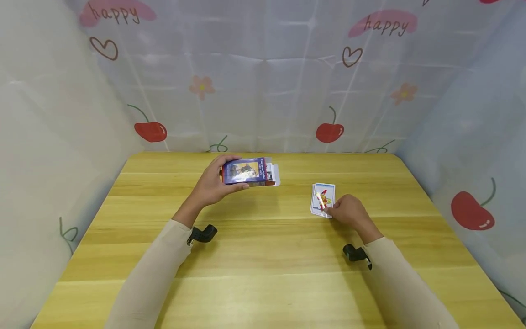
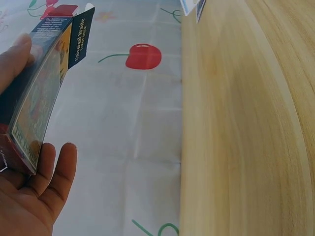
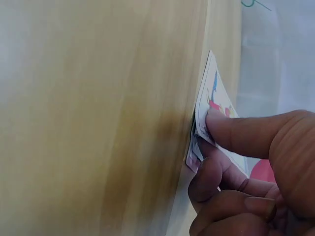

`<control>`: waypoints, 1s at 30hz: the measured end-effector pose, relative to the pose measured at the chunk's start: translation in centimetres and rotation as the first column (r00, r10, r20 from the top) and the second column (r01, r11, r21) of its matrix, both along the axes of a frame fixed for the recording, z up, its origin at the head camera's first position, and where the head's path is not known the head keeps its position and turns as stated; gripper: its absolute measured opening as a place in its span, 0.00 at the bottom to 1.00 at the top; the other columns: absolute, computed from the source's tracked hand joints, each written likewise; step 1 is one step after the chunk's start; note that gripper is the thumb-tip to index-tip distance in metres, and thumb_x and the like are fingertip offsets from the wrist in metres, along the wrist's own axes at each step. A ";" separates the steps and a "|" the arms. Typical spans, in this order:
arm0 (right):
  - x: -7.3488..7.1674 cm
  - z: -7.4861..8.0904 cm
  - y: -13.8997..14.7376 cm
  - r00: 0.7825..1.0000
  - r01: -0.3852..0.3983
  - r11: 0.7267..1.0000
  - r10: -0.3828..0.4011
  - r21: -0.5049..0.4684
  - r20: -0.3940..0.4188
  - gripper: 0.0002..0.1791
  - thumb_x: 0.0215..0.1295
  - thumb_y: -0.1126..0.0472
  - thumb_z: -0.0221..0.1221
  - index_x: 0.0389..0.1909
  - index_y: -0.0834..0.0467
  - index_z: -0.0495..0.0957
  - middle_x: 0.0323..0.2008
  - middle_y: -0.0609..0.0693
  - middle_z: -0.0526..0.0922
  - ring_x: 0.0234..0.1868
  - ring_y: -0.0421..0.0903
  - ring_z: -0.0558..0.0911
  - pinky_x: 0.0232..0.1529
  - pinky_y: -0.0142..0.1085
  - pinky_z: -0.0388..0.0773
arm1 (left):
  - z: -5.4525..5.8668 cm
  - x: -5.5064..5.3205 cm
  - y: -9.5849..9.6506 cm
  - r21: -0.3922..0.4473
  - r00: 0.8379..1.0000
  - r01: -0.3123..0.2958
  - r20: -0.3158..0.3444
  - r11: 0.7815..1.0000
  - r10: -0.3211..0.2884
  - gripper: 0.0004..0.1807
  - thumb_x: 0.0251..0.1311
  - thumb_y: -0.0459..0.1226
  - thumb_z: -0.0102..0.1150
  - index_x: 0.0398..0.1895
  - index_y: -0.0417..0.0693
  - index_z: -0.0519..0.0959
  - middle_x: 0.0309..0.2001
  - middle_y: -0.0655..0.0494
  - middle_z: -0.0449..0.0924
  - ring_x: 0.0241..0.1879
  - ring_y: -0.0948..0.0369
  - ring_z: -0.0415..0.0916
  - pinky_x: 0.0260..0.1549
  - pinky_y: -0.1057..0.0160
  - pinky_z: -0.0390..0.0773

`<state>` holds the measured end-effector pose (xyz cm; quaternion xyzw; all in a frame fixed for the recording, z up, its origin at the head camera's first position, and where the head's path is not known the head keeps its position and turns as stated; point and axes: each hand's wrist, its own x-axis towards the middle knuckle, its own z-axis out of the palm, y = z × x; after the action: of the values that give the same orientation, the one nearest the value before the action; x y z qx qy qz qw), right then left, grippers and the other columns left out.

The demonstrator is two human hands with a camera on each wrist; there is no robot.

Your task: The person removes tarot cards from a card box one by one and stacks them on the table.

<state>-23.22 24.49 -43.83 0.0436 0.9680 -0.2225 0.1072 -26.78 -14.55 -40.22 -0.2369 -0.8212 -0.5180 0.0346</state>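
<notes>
My left hand grips a purple-blue tarot card box, thumb along one side and fingers along the other. The box's flap stands open at the end away from the palm, and something pale shows inside its mouth. To the right, my right hand pinches a tarot card at its lower right corner, thumb on the picture side. That card shows a figure in red and yellow on white. More card edges show beneath it in the right wrist view, slightly fanned out, close to the table.
The wooden table runs back to a white curtain printed with cherries, flowers and hearts. White sheeting also hangs along the left and right sides. A black wrist mount sticks out from each sleeve.
</notes>
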 end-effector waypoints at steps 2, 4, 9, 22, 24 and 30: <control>-0.2 0.0 0.1 1.000 -0.005 1.000 0.005 0.001 0.008 0.19 0.62 0.52 0.63 0.17 0.60 0.80 0.16 0.45 0.71 0.21 0.43 0.69 0.24 0.33 0.64 | 0.0 0.0 0.1 -0.002 1.000 0.000 0.002 1.000 0.000 0.42 0.49 0.47 0.76 0.67 0.50 0.68 0.62 0.51 0.68 0.52 0.54 0.72 0.48 0.53 0.78; -0.3 -0.1 0.2 1.000 -0.003 1.000 0.003 0.008 0.021 0.19 0.61 0.51 0.63 0.17 0.59 0.79 0.16 0.45 0.70 0.22 0.43 0.68 0.24 0.33 0.64 | 0.0 -0.1 0.1 -0.008 1.000 0.002 0.005 1.000 -0.002 0.42 0.49 0.47 0.76 0.67 0.50 0.68 0.62 0.51 0.68 0.52 0.54 0.73 0.49 0.53 0.78; -0.8 -0.1 0.3 0.998 0.010 1.000 -0.010 0.004 0.054 0.20 0.59 0.51 0.65 0.17 0.59 0.73 0.19 0.47 0.69 0.24 0.44 0.68 0.25 0.34 0.63 | 0.4 -0.3 0.3 -0.024 1.000 -0.001 -0.016 1.000 0.001 0.42 0.48 0.49 0.76 0.67 0.51 0.68 0.62 0.52 0.68 0.52 0.54 0.72 0.49 0.53 0.78; -0.1 3.7 -5.7 0.954 -0.150 0.907 0.029 -0.393 -0.298 0.14 0.72 0.53 0.57 0.45 0.62 0.75 0.34 0.58 0.80 0.29 0.48 0.77 0.32 0.36 0.73 | 0.5 -0.4 0.4 -0.024 1.000 -0.006 -0.010 1.000 0.006 0.42 0.48 0.48 0.76 0.67 0.53 0.68 0.63 0.53 0.68 0.53 0.54 0.71 0.49 0.52 0.76; -0.1 4.8 -7.7 0.948 -0.192 0.846 0.028 -0.498 -0.317 0.13 0.71 0.53 0.58 0.46 0.59 0.77 0.35 0.57 0.82 0.34 0.48 0.79 0.34 0.36 0.74 | 0.4 -0.3 0.3 -0.022 1.000 -0.010 -0.014 1.000 0.010 0.42 0.48 0.49 0.77 0.66 0.54 0.68 0.62 0.53 0.68 0.52 0.54 0.71 0.48 0.52 0.76; -1.0 5.3 -11.4 0.990 -0.138 0.704 0.088 -0.696 -0.107 0.12 0.74 0.56 0.55 0.48 0.58 0.79 0.33 0.49 0.83 0.25 0.42 0.73 0.23 0.33 0.65 | -0.1 -0.1 0.3 -0.005 1.000 -0.002 -0.003 1.000 0.002 0.41 0.49 0.49 0.76 0.67 0.54 0.68 0.62 0.53 0.68 0.52 0.54 0.71 0.48 0.52 0.77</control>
<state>-24.19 13.05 -38.53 -0.0670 0.8148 -0.5676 0.0972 -26.86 -14.30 -40.35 -0.2370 -0.8227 -0.5156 0.0359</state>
